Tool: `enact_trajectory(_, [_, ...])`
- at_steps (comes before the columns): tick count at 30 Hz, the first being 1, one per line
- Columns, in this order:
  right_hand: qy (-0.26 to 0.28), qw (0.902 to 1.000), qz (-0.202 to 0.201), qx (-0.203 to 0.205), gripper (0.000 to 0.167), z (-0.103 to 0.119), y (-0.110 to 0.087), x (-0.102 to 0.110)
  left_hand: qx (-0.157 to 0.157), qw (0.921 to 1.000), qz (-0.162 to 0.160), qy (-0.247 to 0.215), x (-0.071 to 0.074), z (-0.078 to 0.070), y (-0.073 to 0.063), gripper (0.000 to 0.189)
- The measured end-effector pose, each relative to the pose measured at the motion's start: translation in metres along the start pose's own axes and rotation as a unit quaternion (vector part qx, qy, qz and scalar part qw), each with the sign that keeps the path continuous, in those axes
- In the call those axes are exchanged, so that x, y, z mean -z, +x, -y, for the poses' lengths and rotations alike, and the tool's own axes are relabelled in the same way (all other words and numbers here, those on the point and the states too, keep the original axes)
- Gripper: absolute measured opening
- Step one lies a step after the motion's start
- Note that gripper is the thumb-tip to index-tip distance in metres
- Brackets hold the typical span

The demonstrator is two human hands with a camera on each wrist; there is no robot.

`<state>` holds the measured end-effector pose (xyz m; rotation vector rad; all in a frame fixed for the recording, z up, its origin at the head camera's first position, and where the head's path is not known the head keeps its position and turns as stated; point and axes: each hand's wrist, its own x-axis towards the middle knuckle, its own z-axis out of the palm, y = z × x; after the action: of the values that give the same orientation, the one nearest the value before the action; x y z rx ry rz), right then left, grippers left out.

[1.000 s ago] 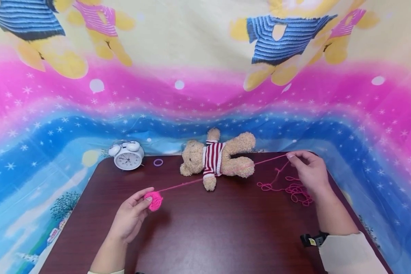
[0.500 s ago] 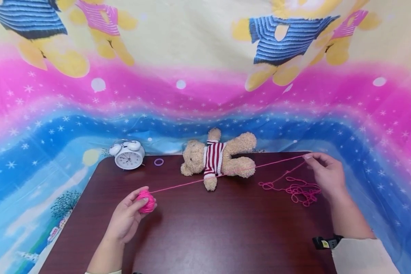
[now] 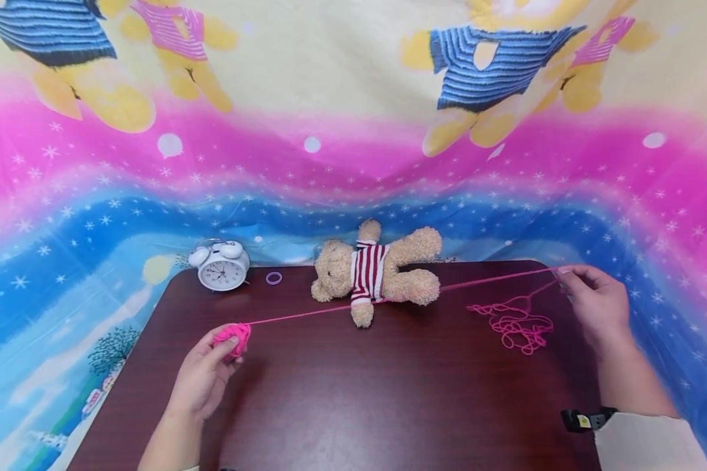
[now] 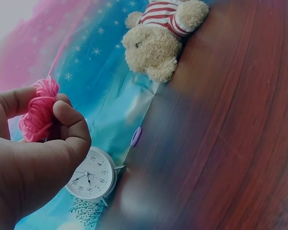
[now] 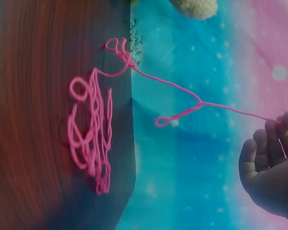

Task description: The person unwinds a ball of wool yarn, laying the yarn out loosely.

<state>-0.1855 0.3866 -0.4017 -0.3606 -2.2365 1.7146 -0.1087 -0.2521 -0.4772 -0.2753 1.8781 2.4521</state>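
Between thumb and fingers my left hand [image 3: 203, 376] grips a small ball of pink yarn [image 3: 234, 340], which also shows in the left wrist view as a wound bundle [image 4: 39, 112]. A taut strand [image 3: 300, 315] runs from it across the front of the teddy bear to my right hand [image 3: 598, 307], whose thumb and finger pinch it at the far right. From that pinch the yarn drops to a loose, looped heap [image 3: 521, 330] on the table. In the right wrist view a twisted loop [image 5: 175, 118] sticks out of the hanging strand.
A teddy bear [image 3: 368, 271] in a striped shirt lies on its side at the table's back edge. Left of it are a purple ring [image 3: 273, 279] and a white alarm clock [image 3: 221, 269]. A printed cloth [image 3: 342, 163] hangs behind the dark wooden table [image 3: 389, 399].
My right hand has moved right, drawing yarn from the heap. My left hand has shifted left with the ball, so the strand between them is longer. The bear and clock stay put.
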Motion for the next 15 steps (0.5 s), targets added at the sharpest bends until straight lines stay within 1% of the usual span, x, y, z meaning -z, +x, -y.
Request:
enact_trajectory(2, [-0.022,0.9997,-0.003,-0.004,0.017,-0.001,0.001,0.005,0.0,1.0,-0.004,0.004,0.003,-0.002,0.0,0.03])
enact_trajectory(4, [-0.023,0.9997,-0.004,-0.009,0.017,-0.003,0.002,0.011,-0.002,1.0,-0.005,0.004,0.006,-0.002,0.0,0.03])
enact_trajectory(6, [-0.048,0.9988,-0.01,-0.005,0.017,-0.006,0.005,0.016,-0.007,1.0,-0.005,0.0,0.01,-0.003,0.0,0.027])
enact_trajectory(8, [-0.053,0.9985,-0.011,-0.009,0.02,-0.009,0.007,0.021,-0.013,0.9999,-0.004,-0.006,0.014,-0.003,-0.001,0.023])
enact_trajectory(11, [-0.065,0.9977,-0.011,-0.013,0.026,-0.015,0.009,0.028,-0.023,0.9996,-0.005,-0.013,0.02,-0.002,-0.002,0.023])
enact_trajectory(15, [-0.067,0.9975,-0.016,-0.019,0.026,-0.021,0.011,0.037,-0.033,0.9992,-0.01,-0.022,0.028,0.0,-0.003,0.025])
